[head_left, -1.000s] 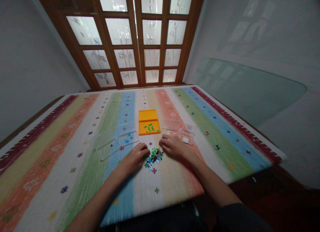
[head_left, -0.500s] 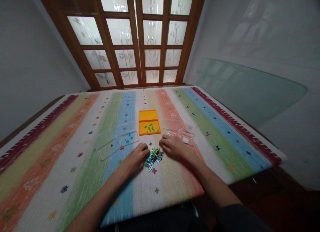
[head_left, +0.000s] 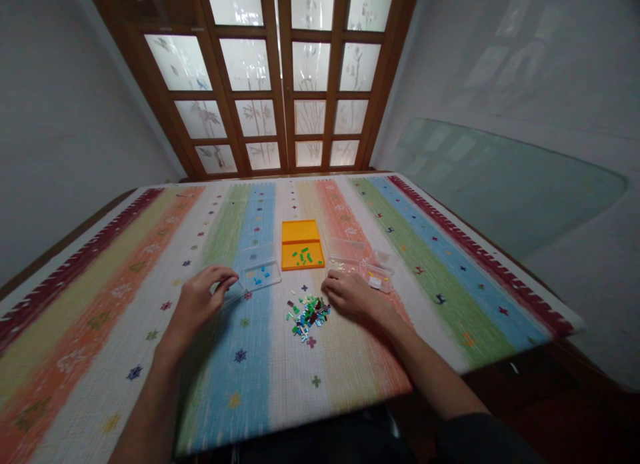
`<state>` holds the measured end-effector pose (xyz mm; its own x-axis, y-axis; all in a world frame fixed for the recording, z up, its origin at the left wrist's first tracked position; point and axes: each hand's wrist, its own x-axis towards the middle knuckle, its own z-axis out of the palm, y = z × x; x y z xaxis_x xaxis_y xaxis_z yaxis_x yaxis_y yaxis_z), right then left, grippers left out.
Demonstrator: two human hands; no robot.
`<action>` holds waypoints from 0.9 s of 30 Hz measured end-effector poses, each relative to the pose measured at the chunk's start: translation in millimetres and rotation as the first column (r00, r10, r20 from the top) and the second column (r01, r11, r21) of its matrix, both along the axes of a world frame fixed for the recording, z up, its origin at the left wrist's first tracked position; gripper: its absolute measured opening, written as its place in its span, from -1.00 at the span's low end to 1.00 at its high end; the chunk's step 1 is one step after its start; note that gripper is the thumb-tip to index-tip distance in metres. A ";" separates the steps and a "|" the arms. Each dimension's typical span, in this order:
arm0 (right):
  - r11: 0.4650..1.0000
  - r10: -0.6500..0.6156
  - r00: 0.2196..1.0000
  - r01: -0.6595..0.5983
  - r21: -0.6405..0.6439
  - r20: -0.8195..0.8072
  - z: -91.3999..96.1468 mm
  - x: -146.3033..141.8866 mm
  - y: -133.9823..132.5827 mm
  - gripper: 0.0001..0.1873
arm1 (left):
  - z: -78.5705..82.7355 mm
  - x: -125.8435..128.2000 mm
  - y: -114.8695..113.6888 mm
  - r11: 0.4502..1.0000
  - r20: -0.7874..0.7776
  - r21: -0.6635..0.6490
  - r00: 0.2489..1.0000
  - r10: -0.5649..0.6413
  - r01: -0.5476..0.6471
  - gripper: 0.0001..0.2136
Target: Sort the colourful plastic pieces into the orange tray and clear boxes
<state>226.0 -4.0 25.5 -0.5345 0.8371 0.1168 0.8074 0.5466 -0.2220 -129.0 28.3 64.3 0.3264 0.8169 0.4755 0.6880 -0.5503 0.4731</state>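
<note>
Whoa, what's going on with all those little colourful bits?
Someone has both hands over a striped cloth. The left hand is just left of a clear box with blue pieces in it, its fingers pinched; I can't tell whether they hold a piece. The right hand is beside the loose pile of mixed pieces. Beyond the pile, an open orange box holds green pieces.

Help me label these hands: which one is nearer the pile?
Right. The right hand is just by the far right edge of the pile; the left hand is clearly farther away, off to its left.
</note>
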 end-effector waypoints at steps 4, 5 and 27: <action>1.000 -0.002 1.000 0.003 0.004 -0.008 -1.3 0.0 -0.1 -0.79 | -8.3 -18.0 4.1 0.991 -0.055 -0.071 0.993 0.109 -0.113 -0.74; 1.000 -0.002 1.000 0.002 0.007 -0.007 -2.0 0.2 0.1 -0.79 | -10.8 -20.9 5.3 0.988 -0.070 -0.083 0.990 0.126 -0.132 -0.74; 1.000 0.017 1.000 -0.016 0.023 -0.017 -8.7 3.7 3.8 -0.80 | -16.7 10.9 -2.6 0.995 -0.021 -0.030 0.995 -0.096 0.095 -0.75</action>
<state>229.7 -0.2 16.8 -0.5461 0.8251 0.1450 0.7945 0.5650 -0.2228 -118.1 25.7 47.6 0.4141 0.7949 0.4434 0.6435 -0.6002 0.4751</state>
